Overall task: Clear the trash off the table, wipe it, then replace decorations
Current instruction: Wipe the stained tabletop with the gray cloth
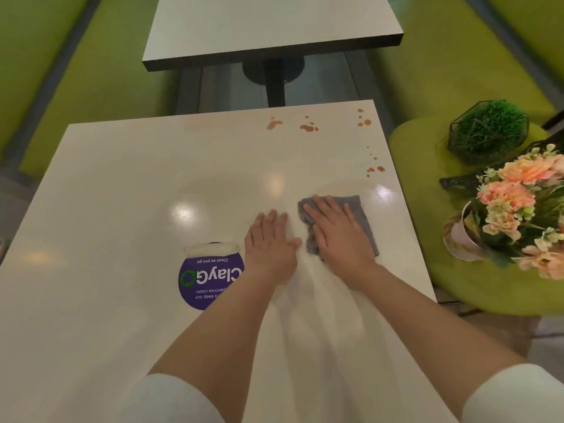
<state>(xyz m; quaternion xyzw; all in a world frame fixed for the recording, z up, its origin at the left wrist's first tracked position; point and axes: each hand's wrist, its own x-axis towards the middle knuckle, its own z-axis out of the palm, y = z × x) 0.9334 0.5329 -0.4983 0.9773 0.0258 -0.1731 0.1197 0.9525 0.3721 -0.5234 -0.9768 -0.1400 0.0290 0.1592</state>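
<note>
A white table fills the view. My right hand lies flat on a grey cloth, pressing it onto the table right of centre. Beside it, my left hand rests flat on the bare tabletop, fingers together, holding nothing. Orange-red stains dot the far edge, and more orange-red stains sit near the right edge, beyond the cloth. A round purple sticker is on the table left of my left hand, its top peeled and curled.
On a green seat to the right stand a pot of pink flowers and a geometric holder with green grass. A second white table stands beyond. Green benches flank both sides.
</note>
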